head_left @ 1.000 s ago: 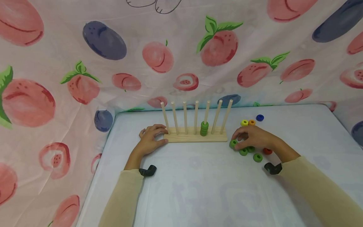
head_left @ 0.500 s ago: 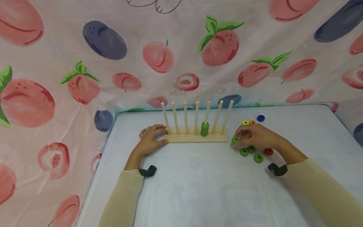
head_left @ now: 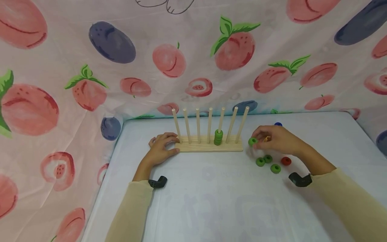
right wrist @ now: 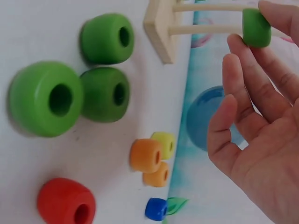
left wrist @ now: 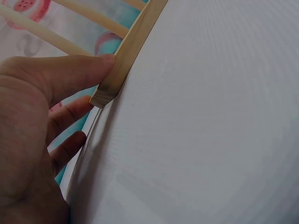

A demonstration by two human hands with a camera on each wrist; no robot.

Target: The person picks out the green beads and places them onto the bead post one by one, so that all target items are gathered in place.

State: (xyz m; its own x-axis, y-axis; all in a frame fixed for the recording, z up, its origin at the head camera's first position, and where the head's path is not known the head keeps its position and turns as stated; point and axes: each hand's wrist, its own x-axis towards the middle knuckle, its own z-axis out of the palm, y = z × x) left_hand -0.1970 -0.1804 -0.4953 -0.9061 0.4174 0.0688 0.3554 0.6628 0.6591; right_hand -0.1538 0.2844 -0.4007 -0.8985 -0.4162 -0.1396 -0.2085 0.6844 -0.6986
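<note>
My left hand [head_left: 162, 148] grips the left end of a wooden peg stand [head_left: 199, 148]. In the left wrist view the thumb lies on the base [left wrist: 132, 49], with fingers behind its end. Several green beads [head_left: 218, 138] are stacked on the stand's fifth peg from the left. To the right of the stand, my right hand [head_left: 281, 138] pinches one green bead [head_left: 252, 142] above the table. The right wrist view shows this held bead [right wrist: 255, 29] between thumb and fingertips, the other fingers loosely bent.
Three loose green beads [right wrist: 46, 99] and a red bead [head_left: 286, 161] lie nearer me than the right hand. Beyond them are orange beads [right wrist: 145, 155], a yellow bead [right wrist: 164, 141] and a blue bead [right wrist: 156, 209]. A fruit-print cloth [head_left: 169, 90] hangs behind the table.
My right hand has raised the green bead from beside the loose ones and carried it slightly away from me. The left hand and the stand have stayed in place.
</note>
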